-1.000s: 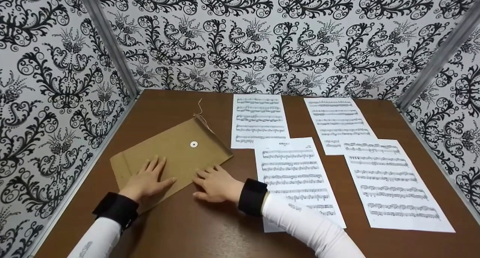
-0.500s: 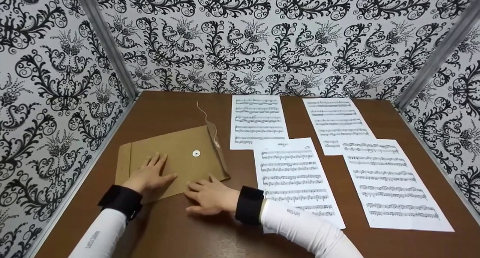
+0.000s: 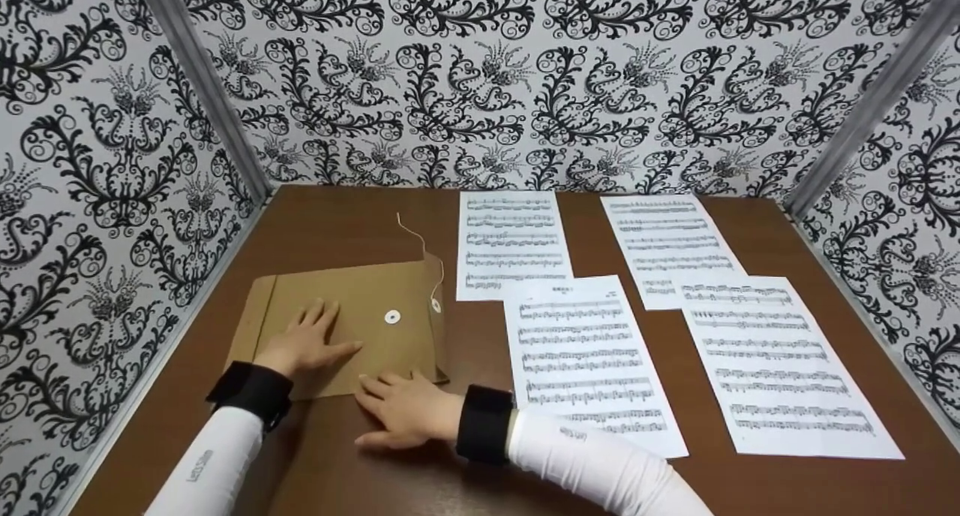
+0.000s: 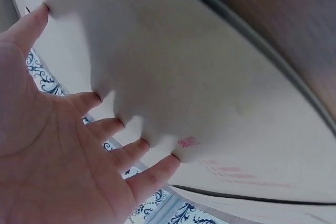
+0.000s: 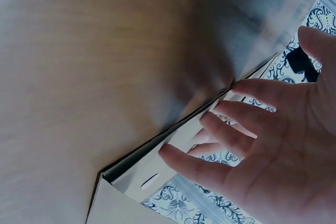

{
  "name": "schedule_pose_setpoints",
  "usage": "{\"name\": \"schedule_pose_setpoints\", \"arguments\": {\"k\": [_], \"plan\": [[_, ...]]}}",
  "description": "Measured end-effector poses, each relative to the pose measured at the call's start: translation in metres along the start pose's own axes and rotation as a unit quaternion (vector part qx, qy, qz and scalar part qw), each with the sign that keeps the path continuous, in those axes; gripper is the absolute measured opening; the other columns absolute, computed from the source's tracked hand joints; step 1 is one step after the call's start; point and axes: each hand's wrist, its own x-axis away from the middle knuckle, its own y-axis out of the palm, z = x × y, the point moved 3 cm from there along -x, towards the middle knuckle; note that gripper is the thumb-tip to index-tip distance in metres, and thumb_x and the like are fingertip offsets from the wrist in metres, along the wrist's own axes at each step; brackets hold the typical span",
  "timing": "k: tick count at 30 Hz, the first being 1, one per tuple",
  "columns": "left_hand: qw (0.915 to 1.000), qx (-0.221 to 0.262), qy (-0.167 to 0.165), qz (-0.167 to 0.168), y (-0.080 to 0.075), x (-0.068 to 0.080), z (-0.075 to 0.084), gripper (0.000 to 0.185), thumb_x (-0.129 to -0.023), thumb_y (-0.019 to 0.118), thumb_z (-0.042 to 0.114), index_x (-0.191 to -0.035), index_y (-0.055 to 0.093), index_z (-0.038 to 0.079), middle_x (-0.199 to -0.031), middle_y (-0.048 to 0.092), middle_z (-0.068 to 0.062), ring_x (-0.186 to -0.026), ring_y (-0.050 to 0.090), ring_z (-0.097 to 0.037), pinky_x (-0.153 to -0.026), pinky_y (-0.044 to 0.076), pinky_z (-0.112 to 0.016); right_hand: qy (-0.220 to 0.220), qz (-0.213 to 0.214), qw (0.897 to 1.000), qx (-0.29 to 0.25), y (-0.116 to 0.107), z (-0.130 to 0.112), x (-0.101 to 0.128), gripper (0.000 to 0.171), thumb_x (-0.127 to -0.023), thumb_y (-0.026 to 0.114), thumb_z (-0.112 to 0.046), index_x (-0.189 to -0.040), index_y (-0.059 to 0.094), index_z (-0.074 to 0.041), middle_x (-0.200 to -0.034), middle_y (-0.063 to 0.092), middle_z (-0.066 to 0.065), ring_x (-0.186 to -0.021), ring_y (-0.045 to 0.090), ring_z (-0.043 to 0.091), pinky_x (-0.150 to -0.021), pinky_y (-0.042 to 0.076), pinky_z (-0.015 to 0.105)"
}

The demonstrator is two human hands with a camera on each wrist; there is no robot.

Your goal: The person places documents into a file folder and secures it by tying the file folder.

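Note:
A brown paper envelope (image 3: 352, 306) with a white button clasp (image 3: 391, 317) and a loose string (image 3: 420, 242) lies flat on the brown table (image 3: 352, 216), left of centre. My left hand (image 3: 307, 343) rests flat on it with straight, spread fingers (image 4: 113, 127), touching the envelope (image 4: 210, 93). At the envelope's near edge my right hand (image 3: 401, 411) lies with straight fingers (image 5: 226, 135) touching that edge (image 5: 173, 137) close to the right corner. Neither hand grips anything.
Several sheets of printed music lie to the right: one (image 3: 510, 242) at the back, one (image 3: 589, 358) nearest the envelope, one (image 3: 667, 246) far back, one (image 3: 780, 366) at the right. Patterned walls (image 3: 480, 81) enclose the table on three sides.
The envelope has turned clockwise under both hands, from a slant to nearly square with the table edge. Both hands have shifted slightly nearer and leftward with it.

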Motion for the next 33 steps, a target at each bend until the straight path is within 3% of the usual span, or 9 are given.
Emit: {"name": "schedule_pose_setpoints", "arguments": {"k": [12,22,28,33], "plan": [[0.9995,0.03,-0.002,-0.003,-0.003,-0.005,0.001,0.095,-0.095,0.061,0.057,-0.162,0.022,0.0,-0.168,0.011,-0.033,-0.153,0.01,-0.059,-0.118,0.022,-0.076,0.001,0.0,1.0,0.01,-0.003,-0.01,0.002,0.081,-0.098,0.039,-0.073,-0.161,0.033,-0.024,-0.17,0.029,-0.004,-0.155,0.034,0.016,-0.117,0.043,0.048],[0.9996,0.025,0.004,-0.007,0.0,-0.012,-0.005,0.098,-0.094,0.061,0.06,-0.162,0.022,0.002,-0.168,0.011,-0.031,-0.153,0.009,-0.06,-0.119,0.02,-0.077,-0.005,-0.025,0.997,-0.078,-0.011,-0.004,0.004,0.076,-0.101,0.036,-0.071,-0.164,0.021,-0.031,-0.171,0.026,-0.007,-0.158,0.029,0.016,-0.124,0.036,0.052],[0.9997,0.023,0.005,-0.012,0.0,-0.014,-0.008,0.1,-0.093,0.061,0.062,-0.162,0.021,0.002,-0.168,0.01,-0.031,-0.154,0.008,-0.059,-0.119,0.018,-0.077,-0.01,0.043,0.998,-0.046,-0.022,0.005,0.009,0.076,-0.103,0.034,-0.067,-0.163,0.028,-0.021,-0.165,0.041,0.0,-0.151,0.044,0.021,-0.12,0.043,0.047],[0.9997,0.023,0.01,-0.006,-0.002,-0.013,-0.006,0.099,-0.093,0.062,0.061,-0.162,0.022,0.002,-0.168,0.011,-0.032,-0.153,0.008,-0.06,-0.121,0.016,-0.076,0.038,0.127,0.99,-0.045,-0.03,0.022,0.018,0.072,-0.104,0.042,-0.061,-0.154,0.045,-0.01,-0.151,0.057,0.008,-0.137,0.059,0.026,-0.111,0.052,0.041]]}}
